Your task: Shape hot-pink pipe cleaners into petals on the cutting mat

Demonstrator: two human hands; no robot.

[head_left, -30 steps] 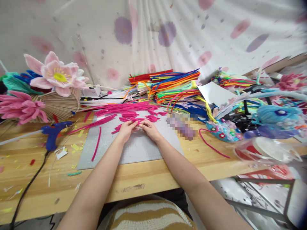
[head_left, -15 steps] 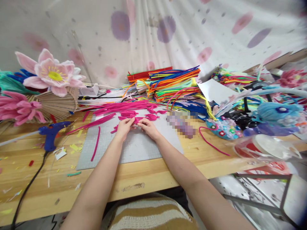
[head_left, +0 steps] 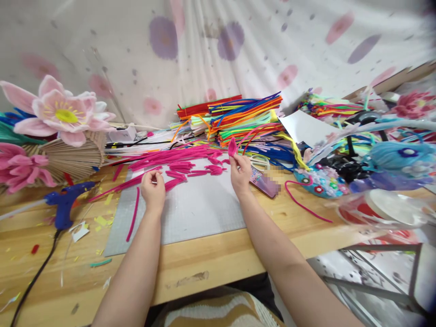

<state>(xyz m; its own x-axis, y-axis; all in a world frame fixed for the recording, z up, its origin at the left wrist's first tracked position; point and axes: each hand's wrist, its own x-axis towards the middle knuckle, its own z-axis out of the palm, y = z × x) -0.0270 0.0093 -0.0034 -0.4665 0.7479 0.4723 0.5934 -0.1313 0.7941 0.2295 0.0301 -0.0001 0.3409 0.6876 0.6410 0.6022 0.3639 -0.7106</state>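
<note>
Head view, from where I stand: the right hand (head_left: 240, 172) pinches the base of a magenta, leaf-shaped, fuzzy pipe-cleaner petal (head_left: 232, 147), held upright near the grey cutting mat's (head_left: 200, 209) right side. It looks light, soft, easily crushed; the base suits gripping. The left hand's (head_left: 153, 188) fingers curl; whether around anything, I can't tell.

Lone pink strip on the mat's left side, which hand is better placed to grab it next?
Probably the left hand: it is close beside the pink strip, while the right hand is farther off, holding a pink petal.
</note>
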